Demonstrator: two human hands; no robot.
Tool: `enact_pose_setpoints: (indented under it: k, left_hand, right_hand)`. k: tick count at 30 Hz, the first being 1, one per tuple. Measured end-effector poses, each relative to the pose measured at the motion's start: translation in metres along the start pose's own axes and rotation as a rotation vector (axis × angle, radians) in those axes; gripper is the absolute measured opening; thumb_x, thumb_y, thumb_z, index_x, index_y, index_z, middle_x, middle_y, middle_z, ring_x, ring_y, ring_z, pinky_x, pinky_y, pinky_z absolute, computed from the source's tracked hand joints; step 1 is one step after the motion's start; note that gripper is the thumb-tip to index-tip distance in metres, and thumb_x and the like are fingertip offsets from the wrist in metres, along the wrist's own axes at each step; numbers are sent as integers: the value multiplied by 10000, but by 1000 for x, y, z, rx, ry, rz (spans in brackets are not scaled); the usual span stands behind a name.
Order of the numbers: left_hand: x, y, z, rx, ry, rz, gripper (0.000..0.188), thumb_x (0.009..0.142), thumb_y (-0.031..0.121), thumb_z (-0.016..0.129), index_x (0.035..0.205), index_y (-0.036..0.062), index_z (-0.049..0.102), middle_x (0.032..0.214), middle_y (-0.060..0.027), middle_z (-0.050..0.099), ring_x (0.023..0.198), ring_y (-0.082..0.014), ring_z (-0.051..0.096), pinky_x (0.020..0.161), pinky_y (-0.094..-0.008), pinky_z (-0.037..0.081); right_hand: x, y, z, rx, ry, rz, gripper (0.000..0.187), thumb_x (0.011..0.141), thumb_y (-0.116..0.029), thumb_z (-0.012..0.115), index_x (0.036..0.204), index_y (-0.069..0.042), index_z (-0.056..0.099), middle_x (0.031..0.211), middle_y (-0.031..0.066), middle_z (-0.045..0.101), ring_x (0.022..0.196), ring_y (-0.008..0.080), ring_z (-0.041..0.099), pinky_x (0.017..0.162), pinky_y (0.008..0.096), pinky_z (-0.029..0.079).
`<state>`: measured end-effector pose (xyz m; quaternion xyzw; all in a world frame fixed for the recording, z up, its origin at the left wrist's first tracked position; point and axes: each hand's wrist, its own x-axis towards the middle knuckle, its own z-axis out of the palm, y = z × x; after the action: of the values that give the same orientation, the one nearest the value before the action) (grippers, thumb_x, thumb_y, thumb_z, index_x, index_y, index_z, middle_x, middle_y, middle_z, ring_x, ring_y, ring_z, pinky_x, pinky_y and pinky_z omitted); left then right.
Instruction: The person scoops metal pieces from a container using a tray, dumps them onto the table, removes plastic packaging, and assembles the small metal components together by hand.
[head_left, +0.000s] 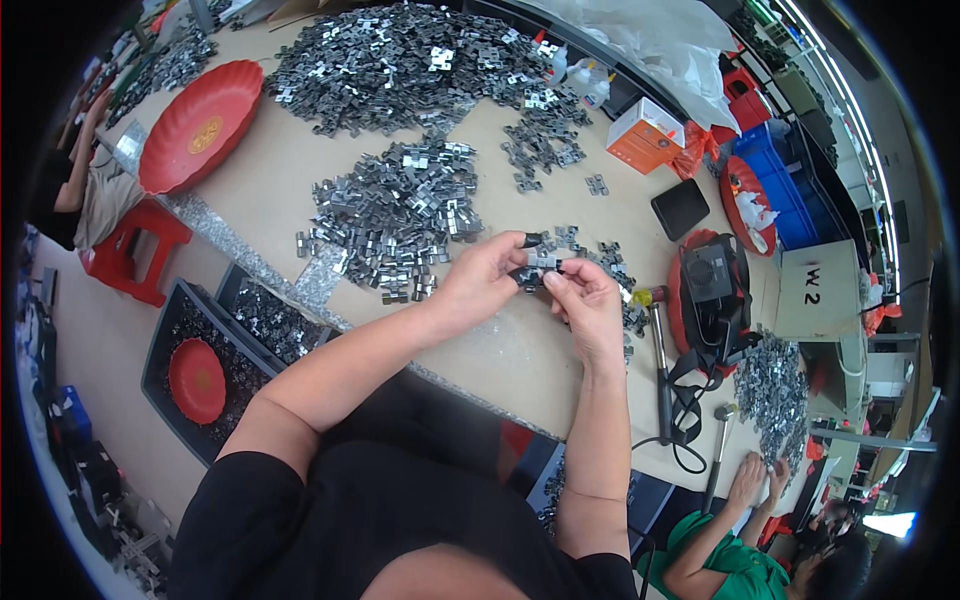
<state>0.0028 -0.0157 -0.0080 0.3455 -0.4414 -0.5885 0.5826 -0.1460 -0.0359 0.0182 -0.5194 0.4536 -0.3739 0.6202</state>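
My left hand (pixel 475 283) pinches a small silvery metal hinge-like piece (pixel 543 261) above the table, with dark coverings on its fingertips. My right hand (pixel 590 302) closes on the same piece from the other side, thumb and forefinger pressed together. Parts of the piece are hidden by the fingers. Beyond and to the left of my hands lies a loose pile of similar metal pieces (pixel 400 215). A smaller scatter of them (pixel 610 262) reaches behind my right hand.
A large heap of metal pieces (pixel 400 65) covers the far table. A red dish (pixel 205 125) stands at its left edge. At right lie a hammer (pixel 660 365), a black phone-like slab (pixel 680 209) and an orange-white box (pixel 645 135). A green-sleeved co-worker (pixel 725 560) handles pieces nearby.
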Motion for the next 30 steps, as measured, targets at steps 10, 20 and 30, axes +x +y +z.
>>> enact_pose_setpoints:
  k: [10,20,30]
  left_hand:
    - [-10,5,-2,601,-66,176,88,654,-58,467,735,-26,461,675,-82,421,590,-163,427,528,-265,344]
    - [-13,-1,-2,398,-56,42,75,681,-57,476,747,-23,488,715,-25,415,608,-73,401,526,-215,333]
    - [-10,1,-5,460,-101,130,59,690,-53,479,734,-13,480,689,-16,409,595,-72,398,512,-224,328]
  right_hand:
    - [-1,7,-3,3,-33,-88,115,754,-50,579,858,-10,550,733,7,570,569,40,491,516,153,390]
    - [-2,8,0,65,-54,-35,106,761,-86,589,826,-20,539,637,4,545,512,43,488,440,159,371]
    - [-4,1,-4,-86,-74,-25,111,787,-111,566,825,-11,537,632,11,541,510,43,484,427,162,368]
